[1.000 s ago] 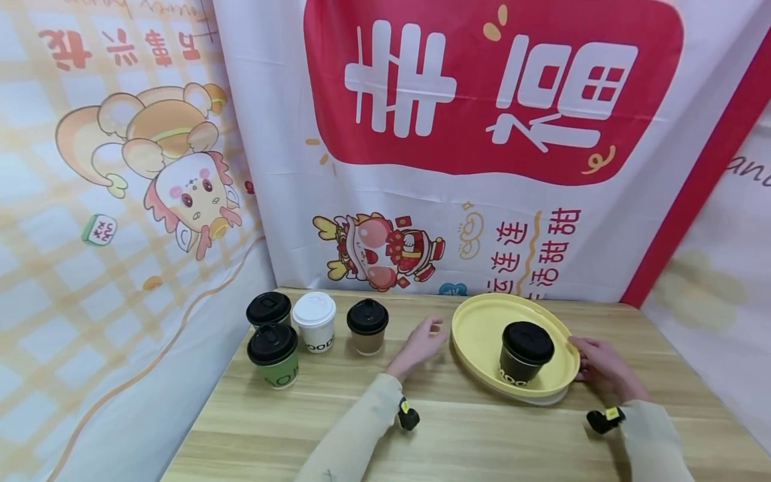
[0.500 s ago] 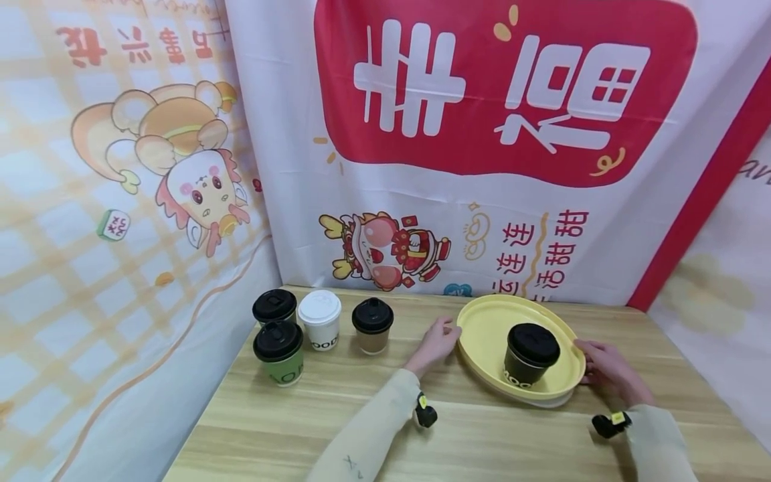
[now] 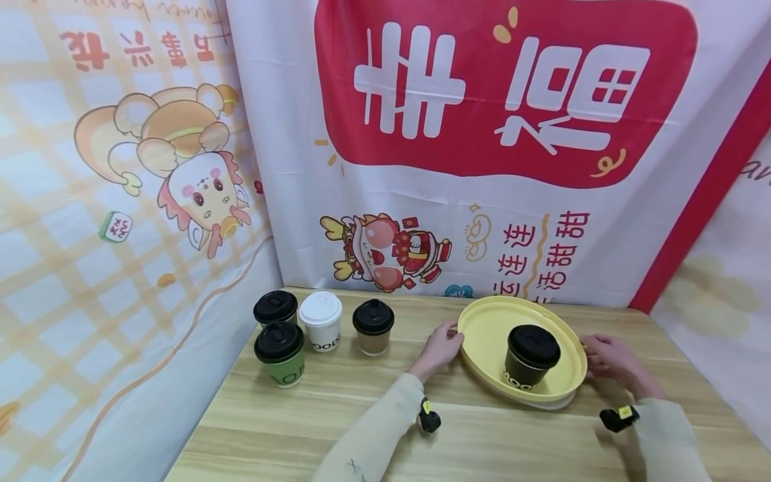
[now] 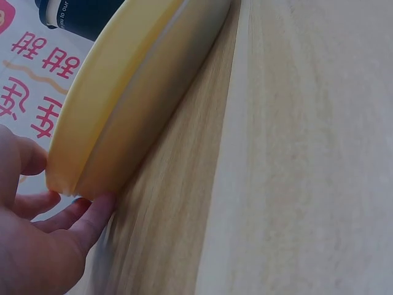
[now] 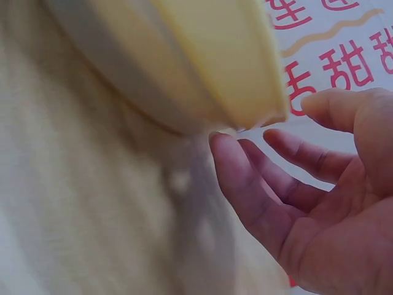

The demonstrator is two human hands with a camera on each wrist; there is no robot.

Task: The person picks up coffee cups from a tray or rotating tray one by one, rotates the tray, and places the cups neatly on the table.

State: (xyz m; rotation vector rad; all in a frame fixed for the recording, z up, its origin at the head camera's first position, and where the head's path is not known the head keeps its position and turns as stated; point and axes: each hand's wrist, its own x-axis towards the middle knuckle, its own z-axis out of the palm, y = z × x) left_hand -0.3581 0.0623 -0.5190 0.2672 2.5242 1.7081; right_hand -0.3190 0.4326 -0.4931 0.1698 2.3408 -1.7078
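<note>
A round yellow tray (image 3: 482, 335) with a raised rim sits over a paler base on the table. A dark paper cup (image 3: 525, 368) with a black lid stands upright on it, right of centre. My left hand (image 3: 440, 349) pinches the tray's left edge, the thumb at the rim and the fingers against the outer side, as the left wrist view shows. At the right edge is my right hand (image 3: 611, 355). In the right wrist view its loosely bent fingers (image 5: 230, 160) come close to the tray's side, and a gap shows between thumb and rim.
At the table's (image 3: 253, 435) back left stand several lidded cups: a white cup (image 3: 323, 335), a brown cup (image 3: 373, 343), a green cup (image 3: 284, 369) and a black-lidded cup (image 3: 276, 308) behind it. Printed cloth (image 3: 289, 167) hangs behind and at both sides.
My left hand has moved right from beside the tray onto its left edge. My right hand has shifted slightly outward from the right rim. Tray and cups keep their places.
</note>
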